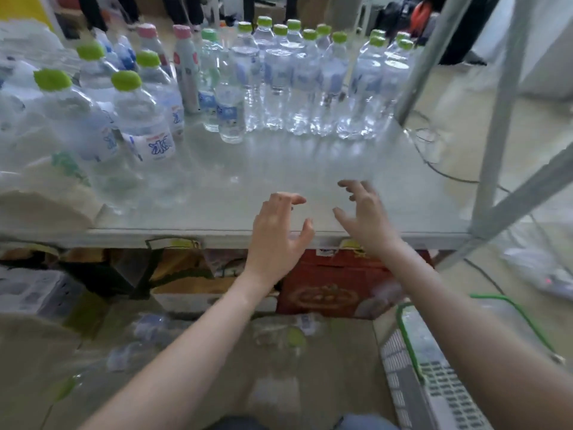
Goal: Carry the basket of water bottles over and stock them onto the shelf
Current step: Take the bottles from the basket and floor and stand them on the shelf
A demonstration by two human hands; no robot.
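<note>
Both hands empty, fingers spread & curled: left hand (279, 231) and right hand (364, 212) hover near each other over shelf (310, 175) front edge. Water bottles (297, 85) stand upright in rows along back & left of shelf. Basket (434, 377) sits on floor, bottom right, w/ green handle.

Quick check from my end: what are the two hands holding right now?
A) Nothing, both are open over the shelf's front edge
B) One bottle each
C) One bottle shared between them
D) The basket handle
A: the left hand and right hand hover with fingers spread over the bare front of the shelf, no bottle in either grip.
</note>
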